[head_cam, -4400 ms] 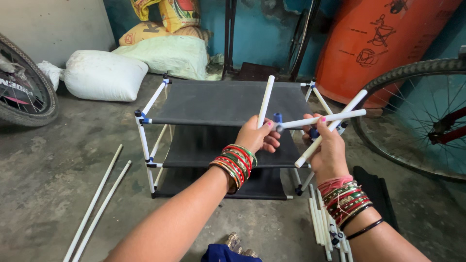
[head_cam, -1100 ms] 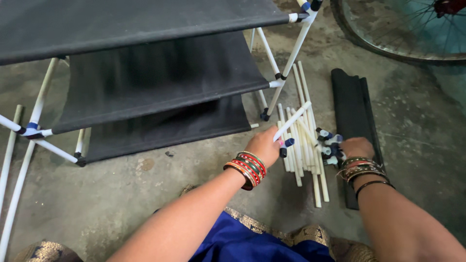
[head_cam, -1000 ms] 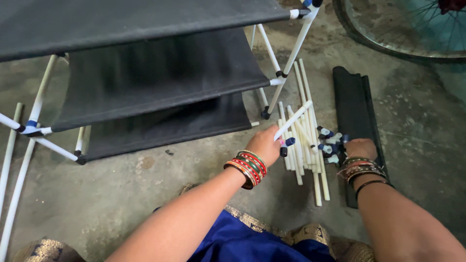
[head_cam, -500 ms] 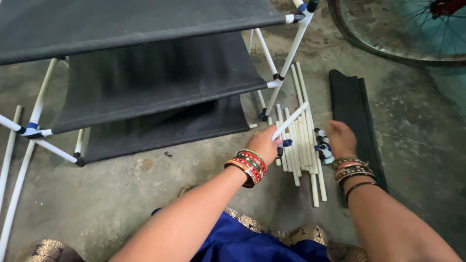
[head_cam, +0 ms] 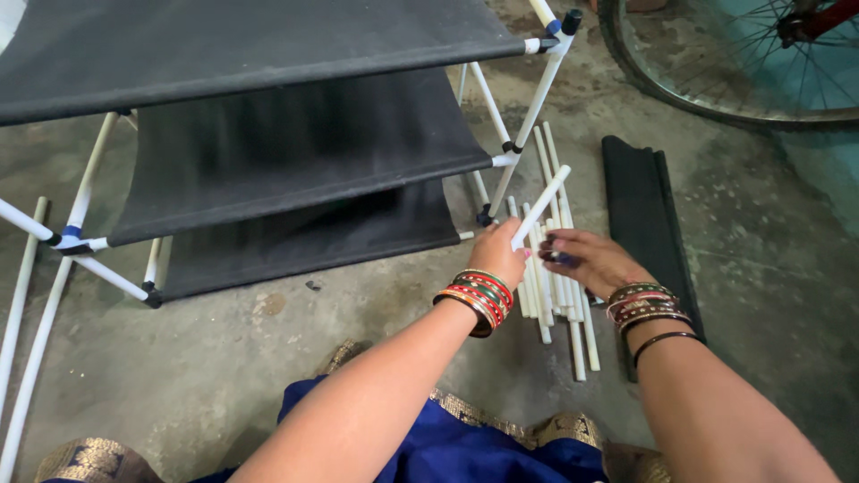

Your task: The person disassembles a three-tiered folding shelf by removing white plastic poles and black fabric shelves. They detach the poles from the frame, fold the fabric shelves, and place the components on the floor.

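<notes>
Two hands are busy near the middle right of the frame, just above a loose bundle of white tubes (head_cam: pixel 557 277) lying on the concrete floor (head_cam: pixel 224 376). The left hand (head_cam: pixel 497 255) is closed around one white tube (head_cam: pixel 540 207), which sticks up and away at a slant toward the upper right, its far end free in the air. The right hand (head_cam: pixel 586 261) sits just beside it, palm down over the bundle, fingers curled around something small and dark. Looks like a connector piece, but it's mostly hidden, so I can't tell what exactly is pinched there. Both wrists are stacked with bangles. To the right of the tubes lies a folded strip of black fabric (head_cam: pixel 640 206), and a bicycle wheel (head_cam: pixel 716 80) cuts across the upper right corner. The half-built rack (head_cam: pixel 268 134) fills the upper left: three black fabric shelves on white poles with dark corner joints. My read is this is the parts-picking step, one tube in hand and a fitting being fished out. Next up would call for lining the tube end squarely with the fitting's socket and pushing straight in, since a crooked start probably jams.
</notes>
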